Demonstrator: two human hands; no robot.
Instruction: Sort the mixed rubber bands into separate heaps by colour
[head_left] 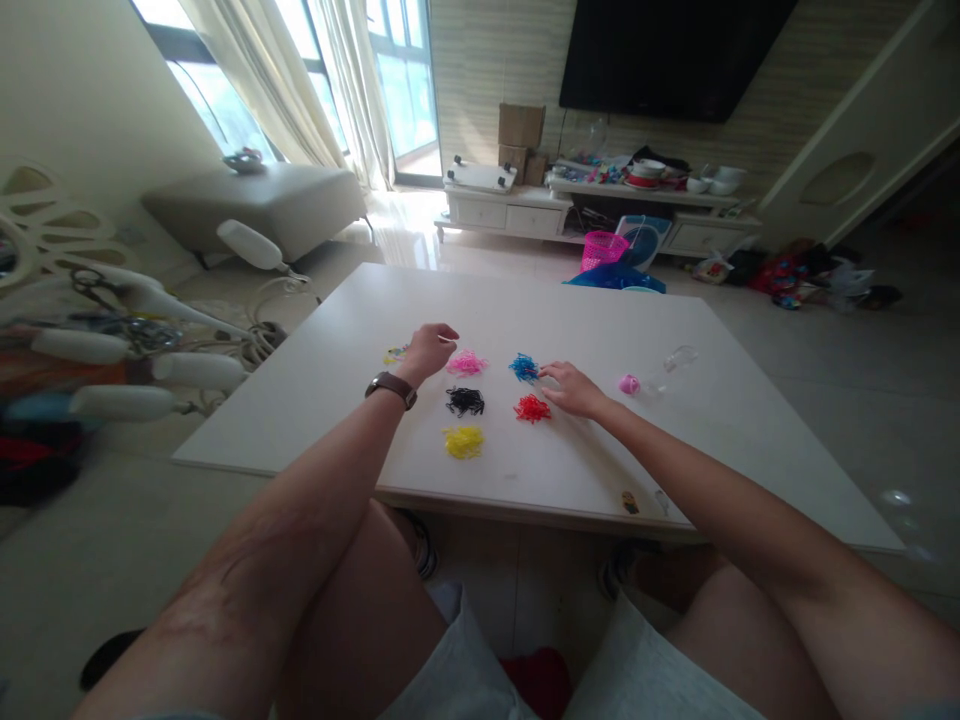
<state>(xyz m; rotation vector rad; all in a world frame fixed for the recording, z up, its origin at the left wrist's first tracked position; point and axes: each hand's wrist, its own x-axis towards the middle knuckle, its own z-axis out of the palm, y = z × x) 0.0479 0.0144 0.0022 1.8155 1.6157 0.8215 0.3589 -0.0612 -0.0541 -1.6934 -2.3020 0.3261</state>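
My left hand (433,350) is just left of a pile of pink rubber bands (468,363), its fingers bent together; whatever is between them is too small to make out. Partly hidden behind that hand lies a small mixed-colour heap (394,354). My right hand (571,388) has its fingers apart, the fingertips at the edge of a pile of blue rubber bands (524,368). Just below is a pile of red rubber bands (533,408). Black rubber bands (466,401) and yellow rubber bands (463,442) form two more piles in the left column.
The white table (600,320) bears a small pink object (629,384) and a clear container (679,358) at the right. A small brown-yellow piece (629,502) lies by the near edge. A lamp (251,245) with white shades stands close to the table's left side.
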